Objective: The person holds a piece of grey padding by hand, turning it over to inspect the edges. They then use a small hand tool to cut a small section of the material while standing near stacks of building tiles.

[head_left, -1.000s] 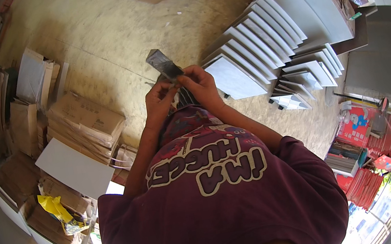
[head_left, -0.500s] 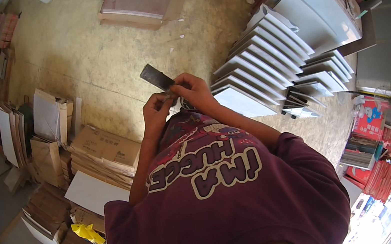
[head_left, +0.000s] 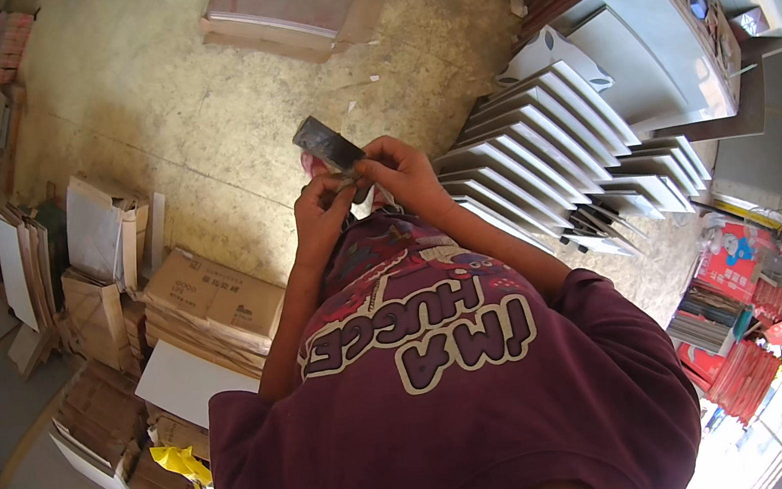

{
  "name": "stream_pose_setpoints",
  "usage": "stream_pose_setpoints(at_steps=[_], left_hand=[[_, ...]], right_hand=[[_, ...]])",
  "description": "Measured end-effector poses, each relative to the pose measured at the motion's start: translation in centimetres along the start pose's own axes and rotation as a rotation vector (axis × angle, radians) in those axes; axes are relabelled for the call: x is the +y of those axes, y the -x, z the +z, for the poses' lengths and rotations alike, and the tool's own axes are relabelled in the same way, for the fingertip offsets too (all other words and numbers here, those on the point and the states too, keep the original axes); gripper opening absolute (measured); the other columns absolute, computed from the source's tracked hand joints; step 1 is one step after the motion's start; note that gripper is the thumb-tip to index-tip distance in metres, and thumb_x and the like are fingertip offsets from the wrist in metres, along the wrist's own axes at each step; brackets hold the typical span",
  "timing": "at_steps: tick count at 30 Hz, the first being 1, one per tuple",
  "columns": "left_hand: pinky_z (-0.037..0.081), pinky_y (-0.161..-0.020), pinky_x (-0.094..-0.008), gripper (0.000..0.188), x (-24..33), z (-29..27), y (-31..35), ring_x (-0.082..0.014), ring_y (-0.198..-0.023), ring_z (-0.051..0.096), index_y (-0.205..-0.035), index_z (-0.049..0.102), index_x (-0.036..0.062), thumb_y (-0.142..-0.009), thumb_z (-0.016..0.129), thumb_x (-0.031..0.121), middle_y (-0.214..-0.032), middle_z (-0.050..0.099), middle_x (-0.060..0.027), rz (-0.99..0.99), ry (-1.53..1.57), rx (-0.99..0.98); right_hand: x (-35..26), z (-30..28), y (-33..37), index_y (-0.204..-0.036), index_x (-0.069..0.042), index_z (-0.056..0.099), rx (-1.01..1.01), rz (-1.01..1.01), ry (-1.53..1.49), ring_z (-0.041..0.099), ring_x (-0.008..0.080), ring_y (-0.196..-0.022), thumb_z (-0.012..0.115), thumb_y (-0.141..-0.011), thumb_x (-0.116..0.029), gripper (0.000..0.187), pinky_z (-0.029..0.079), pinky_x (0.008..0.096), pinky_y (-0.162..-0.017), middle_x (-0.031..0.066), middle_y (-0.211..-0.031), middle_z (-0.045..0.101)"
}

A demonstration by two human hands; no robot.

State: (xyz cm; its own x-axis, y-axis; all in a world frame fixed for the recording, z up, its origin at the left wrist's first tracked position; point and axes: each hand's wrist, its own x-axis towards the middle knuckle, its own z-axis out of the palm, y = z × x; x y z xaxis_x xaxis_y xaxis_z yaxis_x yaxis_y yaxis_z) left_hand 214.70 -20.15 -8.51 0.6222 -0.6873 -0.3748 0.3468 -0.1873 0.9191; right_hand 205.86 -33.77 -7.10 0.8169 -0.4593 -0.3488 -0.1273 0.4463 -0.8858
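Both hands meet in front of my body around the lower end of a dark grey, flat rectangular blade (head_left: 324, 137). The blade tilts up and to the left, and its exact kind is hard to tell. My right hand (head_left: 404, 174) pinches its near right corner between thumb and fingers. My left hand (head_left: 319, 217) is closed just below, fingertips pressed together close to the lower edge. Whatever lies between the left fingertips is too small to make out. Part of a foot (head_left: 310, 163) shows beyond the blade on the floor.
To the right, a row of upright grey tiles (head_left: 537, 142) stands beside large leaning slabs (head_left: 644, 45). Cardboard boxes (head_left: 217, 296) are stacked at the left, near a yellow wrapper (head_left: 181, 464). Ahead on the floor (head_left: 157, 97) lies a brown flat panel (head_left: 294, 1). Red packs (head_left: 749, 373) stand far right.
The blade and both hands have shifted slightly to the right in the picture. A foot now shows past the blade. My view has turned a little, and the hold looks much the same.
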Motion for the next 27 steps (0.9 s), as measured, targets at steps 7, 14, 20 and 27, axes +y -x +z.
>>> stream_pose_setpoints(at_steps=[7,14,20,27], left_hand=[[0.036,-0.051,-0.0187,0.007,1.7,-2.5,-6.4,-0.003,-0.057,0.047,-0.083,0.057,0.0038,-0.081,0.063,0.008,-0.067,0.055,0.0019,-0.072,-0.035,-0.083],[0.034,-0.049,-0.0172,0.005,3.5,-5.8,-12.5,-0.0017,-0.054,0.045,-0.084,0.056,0.0037,-0.083,0.06,0.004,-0.065,0.054,0.003,-0.016,0.008,-0.122],[0.037,-0.049,-0.0173,0.005,4.4,-8.4,-16.8,-0.0024,-0.055,0.048,-0.086,0.056,0.0026,-0.084,0.06,0.004,-0.069,0.059,-0.0004,-0.007,-0.004,-0.145],[0.039,-0.051,-0.0181,0.006,5.4,-8.2,-21.5,-0.003,-0.057,0.049,-0.086,0.057,0.0027,-0.082,0.061,0.005,-0.069,0.058,0.0004,-0.06,0.011,-0.076]], right_hand=[[-2.7,1.1,-5.8,-0.091,0.0,0.056,0.09,0.015,0.03,0.06,0.0098,-0.071,0.059,-0.084,-0.006,0.01,0.048,0.0219,-0.065,0.0039,-0.077,0.061],[-3.8,3.3,-12.0,-0.092,0.0,0.056,0.137,0.012,0.018,0.06,0.0098,-0.072,0.06,-0.085,-0.009,0.012,0.049,0.0222,-0.067,0.0034,-0.08,0.062],[-4.8,4.3,-15.8,-0.092,-0.001,0.056,0.222,0.045,0.095,0.059,0.0087,-0.07,0.062,-0.084,-0.011,0.013,0.048,0.0213,-0.066,0.0027,-0.08,0.062],[-5.6,1.3,-20.4,-0.09,-0.001,0.057,0.268,0.048,0.1,0.059,0.0087,-0.069,0.062,-0.084,-0.011,0.013,0.048,0.0217,-0.065,0.0029,-0.08,0.062]])
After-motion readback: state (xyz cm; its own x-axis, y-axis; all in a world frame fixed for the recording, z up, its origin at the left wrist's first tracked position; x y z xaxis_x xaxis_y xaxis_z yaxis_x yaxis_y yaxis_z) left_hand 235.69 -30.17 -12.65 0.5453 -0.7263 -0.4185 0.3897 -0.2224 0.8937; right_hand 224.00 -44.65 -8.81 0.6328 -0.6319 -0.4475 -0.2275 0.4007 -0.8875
